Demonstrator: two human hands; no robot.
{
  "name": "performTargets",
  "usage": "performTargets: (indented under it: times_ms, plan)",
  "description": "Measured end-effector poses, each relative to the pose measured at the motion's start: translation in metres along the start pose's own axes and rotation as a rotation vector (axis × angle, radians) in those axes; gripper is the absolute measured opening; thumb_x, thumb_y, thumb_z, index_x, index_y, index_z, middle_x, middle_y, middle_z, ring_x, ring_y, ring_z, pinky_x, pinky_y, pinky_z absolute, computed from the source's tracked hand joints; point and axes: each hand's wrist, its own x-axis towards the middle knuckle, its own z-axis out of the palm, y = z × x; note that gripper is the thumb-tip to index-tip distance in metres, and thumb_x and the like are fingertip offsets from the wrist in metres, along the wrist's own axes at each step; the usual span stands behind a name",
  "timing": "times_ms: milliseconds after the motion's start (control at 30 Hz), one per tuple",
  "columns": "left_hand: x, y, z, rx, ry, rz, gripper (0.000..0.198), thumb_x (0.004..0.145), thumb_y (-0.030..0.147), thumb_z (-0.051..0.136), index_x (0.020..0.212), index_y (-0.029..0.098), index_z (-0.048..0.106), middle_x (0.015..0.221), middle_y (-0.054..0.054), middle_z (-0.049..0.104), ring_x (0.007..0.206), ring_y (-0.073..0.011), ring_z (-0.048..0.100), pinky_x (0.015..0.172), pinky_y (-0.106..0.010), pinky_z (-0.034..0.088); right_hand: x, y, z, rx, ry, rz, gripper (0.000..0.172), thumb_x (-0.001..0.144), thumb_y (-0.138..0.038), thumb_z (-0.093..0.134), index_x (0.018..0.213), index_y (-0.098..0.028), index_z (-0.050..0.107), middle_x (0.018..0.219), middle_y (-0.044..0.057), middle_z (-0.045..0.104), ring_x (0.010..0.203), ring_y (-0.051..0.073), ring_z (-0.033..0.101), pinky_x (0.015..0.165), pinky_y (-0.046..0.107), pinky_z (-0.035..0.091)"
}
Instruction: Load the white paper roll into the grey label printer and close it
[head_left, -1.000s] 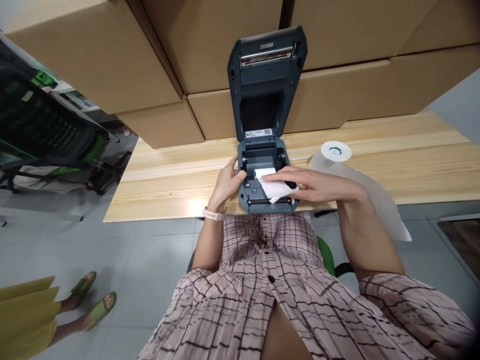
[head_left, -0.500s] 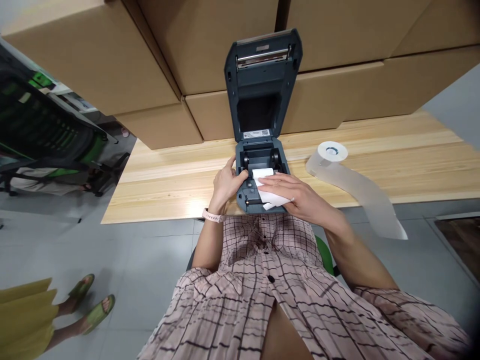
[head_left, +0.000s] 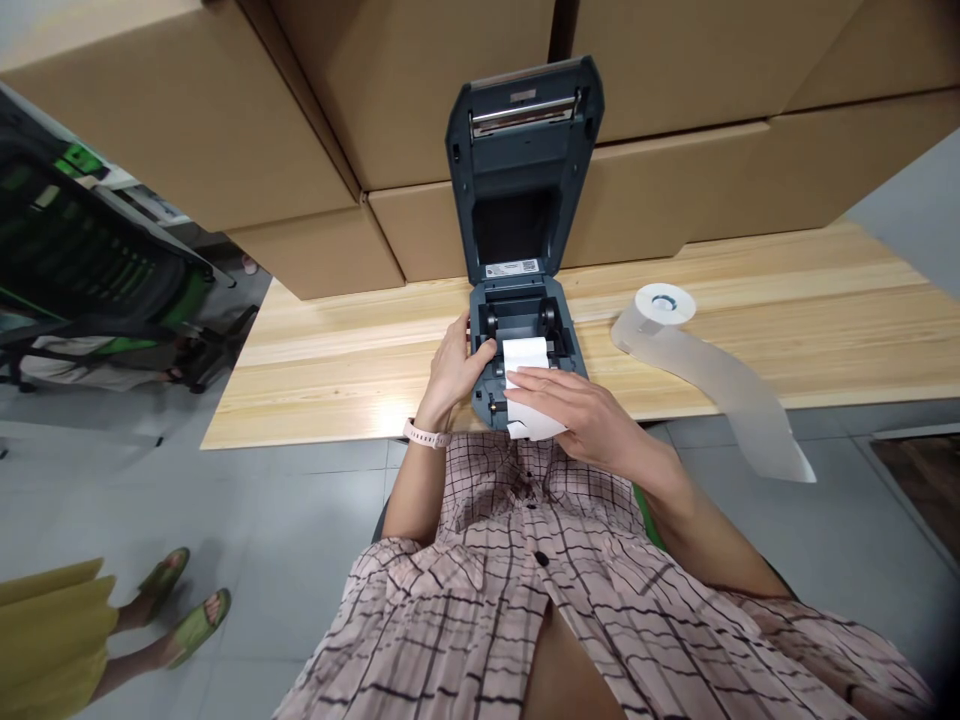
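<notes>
A dark grey label printer (head_left: 484, 410) stands near the table's front edge with its lid (head_left: 517, 160) tipped up and back. My left hand (head_left: 454, 365) is closed on its left side, thumb over the inner edge and fingers along the outer wall. Over the printer's front part runs a white paper strip (head_left: 526, 352), its loose end hanging past the front edge. My right hand (head_left: 574, 405) is on this strip, long fingers laid across it and the thumb hidden beneath. The strip seems held between them.
A white label roll (head_left: 666, 303) stands on the wooden table (head_left: 330, 360) to the right, its long tail drooping over the edge. Cardboard boxes (head_left: 465, 100) are stacked behind the printer. At left are an office chair (head_left: 90, 240) and another person's sandalled feet (head_left: 199, 625).
My right hand has shifted a little to the left and down, and the paper strip now lies straighter toward the printer's front. My left hand keeps its place.
</notes>
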Motion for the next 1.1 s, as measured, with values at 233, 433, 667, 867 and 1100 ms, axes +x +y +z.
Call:
performTargets:
  times_ms: [233, 433, 667, 867, 1100]
  plan:
    - [0.003, -0.009, 0.003, -0.074, 0.015, 0.032, 0.067, 0.09, 0.045, 0.066, 0.151, 0.02, 0.052, 0.154, -0.015, 0.062, 0.138, -0.0338, 0.059, 0.114, -0.053, 0.049, -0.002, 0.001, 0.001, 0.032, 0.052, -0.011, 0.069, 0.076, 0.009, 0.049, 0.135, -0.02, 0.07, 0.149, 0.01, 0.068, 0.143, 0.025, 0.062, 0.115, 0.046, 0.059]
    - [0.004, -0.013, 0.005, -0.107, 0.011, 0.026, 0.07, 0.089, 0.046, 0.068, 0.152, 0.021, 0.051, 0.155, -0.015, 0.061, 0.138, -0.034, 0.06, 0.115, -0.053, 0.049, -0.004, 0.0, -0.001, 0.047, 0.063, -0.014, 0.071, 0.074, 0.01, 0.048, 0.134, -0.021, 0.069, 0.148, 0.009, 0.069, 0.143, 0.024, 0.062, 0.116, 0.048, 0.058]
    - [0.003, -0.012, 0.006, -0.156, 0.01, 0.004, 0.072, 0.089, 0.046, 0.069, 0.154, 0.022, 0.05, 0.154, -0.014, 0.062, 0.137, -0.0331, 0.061, 0.114, -0.052, 0.05, -0.004, 0.001, -0.001, 0.067, 0.087, -0.035, 0.066, 0.078, 0.01, 0.051, 0.133, -0.021, 0.069, 0.145, 0.01, 0.071, 0.14, 0.025, 0.064, 0.114, 0.047, 0.059]
    - [0.002, -0.012, 0.006, -0.192, 0.005, -0.012, 0.074, 0.088, 0.049, 0.072, 0.154, 0.024, 0.05, 0.151, -0.014, 0.065, 0.136, -0.0329, 0.062, 0.114, -0.052, 0.051, -0.003, 0.0, 0.0, 0.084, 0.101, -0.048, 0.062, 0.08, 0.009, 0.052, 0.129, -0.023, 0.072, 0.142, 0.007, 0.073, 0.137, 0.023, 0.067, 0.114, 0.046, 0.059]
    - [-0.006, -0.009, 0.006, -0.252, -0.002, -0.056, 0.079, 0.093, 0.06, 0.066, 0.159, 0.025, 0.043, 0.156, -0.015, 0.06, 0.129, -0.032, 0.068, 0.112, -0.051, 0.052, -0.005, -0.001, 0.004, 0.095, 0.112, -0.066, 0.06, 0.086, 0.007, 0.053, 0.134, -0.025, 0.07, 0.144, 0.006, 0.072, 0.139, 0.022, 0.065, 0.116, 0.048, 0.058]
